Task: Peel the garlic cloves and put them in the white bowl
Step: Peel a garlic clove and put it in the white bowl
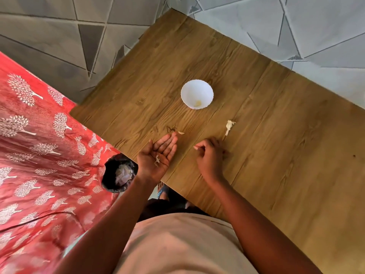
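Left hand (160, 155) palm up, flat, skin flakes (157, 160) on it; right hand (209, 155) curled, grasp unclear. Garlic piece (229, 125) beyond right hand; white bowl (197, 93) farther, peeled clove (198, 103) inside. No writing visible.

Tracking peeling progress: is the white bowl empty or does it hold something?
Not empty: the upright white bowl holds a small pale piece, seemingly a peeled garlic clove, near its bottom.
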Available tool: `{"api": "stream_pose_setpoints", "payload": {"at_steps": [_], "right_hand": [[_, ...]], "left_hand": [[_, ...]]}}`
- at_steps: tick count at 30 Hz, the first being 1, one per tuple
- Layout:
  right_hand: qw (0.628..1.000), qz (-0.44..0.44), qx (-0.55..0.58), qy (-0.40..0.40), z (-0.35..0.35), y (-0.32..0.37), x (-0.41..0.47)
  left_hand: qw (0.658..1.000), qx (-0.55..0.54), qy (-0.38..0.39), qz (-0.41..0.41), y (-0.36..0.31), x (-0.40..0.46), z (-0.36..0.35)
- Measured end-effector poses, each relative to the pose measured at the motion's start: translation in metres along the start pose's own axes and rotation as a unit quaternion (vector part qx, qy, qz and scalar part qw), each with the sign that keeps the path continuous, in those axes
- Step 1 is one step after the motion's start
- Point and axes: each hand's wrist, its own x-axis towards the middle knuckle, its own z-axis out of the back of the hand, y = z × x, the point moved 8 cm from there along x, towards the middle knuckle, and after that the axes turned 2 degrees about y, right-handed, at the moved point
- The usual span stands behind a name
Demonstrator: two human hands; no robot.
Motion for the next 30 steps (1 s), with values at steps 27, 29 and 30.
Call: {"api": "stream_pose_setpoints", "payload": {"at_steps": [27,29,30], "right_hand": [[0.93,0.115,0.156,0.312,-0.297,0.203,-0.105],[0.93,0.084,0.148,0.327,-0.36,0.185,-0.101],[0.929,0.078,0.144,0.332,-0.393,0.175,-0.097]], "left_hand": [[0.974,-0.132,-0.084,-0.165,-0.148,-0.061,0.251],[0.973,-0.124,-0.111,-0.158,-0.164,-0.035,0.307],[0.972,-0.124,-0.124,-0.155,-0.171,-0.018,0.339]]}}
